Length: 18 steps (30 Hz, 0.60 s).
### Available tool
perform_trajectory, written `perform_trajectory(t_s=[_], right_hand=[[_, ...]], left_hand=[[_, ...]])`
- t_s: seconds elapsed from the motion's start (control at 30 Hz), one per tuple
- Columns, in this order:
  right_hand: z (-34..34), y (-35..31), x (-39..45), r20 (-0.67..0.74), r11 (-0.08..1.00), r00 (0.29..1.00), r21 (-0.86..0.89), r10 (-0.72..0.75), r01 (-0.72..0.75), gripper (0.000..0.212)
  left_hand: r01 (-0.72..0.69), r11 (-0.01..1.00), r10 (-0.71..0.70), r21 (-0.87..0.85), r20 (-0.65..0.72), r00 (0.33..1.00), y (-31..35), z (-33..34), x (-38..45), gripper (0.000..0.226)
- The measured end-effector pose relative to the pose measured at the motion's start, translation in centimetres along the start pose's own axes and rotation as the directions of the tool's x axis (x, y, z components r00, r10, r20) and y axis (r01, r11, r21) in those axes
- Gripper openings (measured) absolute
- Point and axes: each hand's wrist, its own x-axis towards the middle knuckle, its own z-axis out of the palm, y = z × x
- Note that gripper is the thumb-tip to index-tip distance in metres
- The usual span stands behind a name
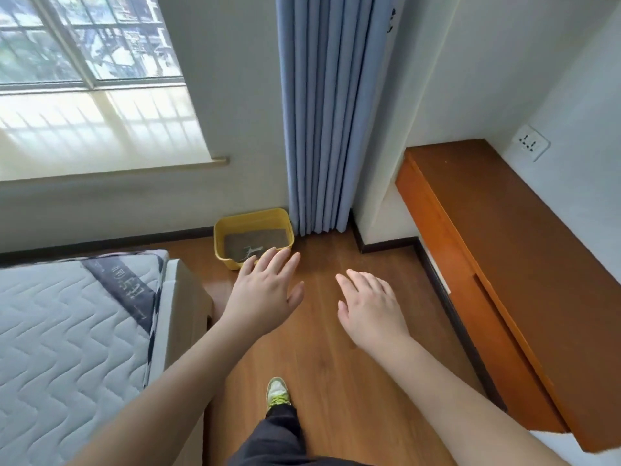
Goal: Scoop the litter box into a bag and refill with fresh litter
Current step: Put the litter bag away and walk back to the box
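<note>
Task barely begun: litter box [254,237] is seen on the floor [336,348] by the curtain [322,112], a scoop [250,253] lying in its grey litter. Left hand [265,290] and right hand [371,306] are held out with fingers spread, nothing gripped. No bag is seen; scooping and refilling are judged undone.

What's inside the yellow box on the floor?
The yellow box holds grey litter with a pale scoop lying on it. The left hand covers the near corner, hiding that part.
</note>
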Motion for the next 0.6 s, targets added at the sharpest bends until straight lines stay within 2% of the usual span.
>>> perform_trajectory(t_s=[0.3,0.6], right_hand=[[0.1,-0.7,11.0,0.029,0.982,0.984,0.068,0.176,-0.177,0.051],[0.7,3.8,16.5,0.028,0.971,0.972,0.042,0.233,-0.234,0.051]], left_hand=[[-0.15,0.989,0.15,-0.012,0.047,0.988,-6.9,0.2,12.7,0.059],[-0.215,0.976,0.216,-0.029,0.087,0.972,-6.6,2.4,20.8,0.065]])
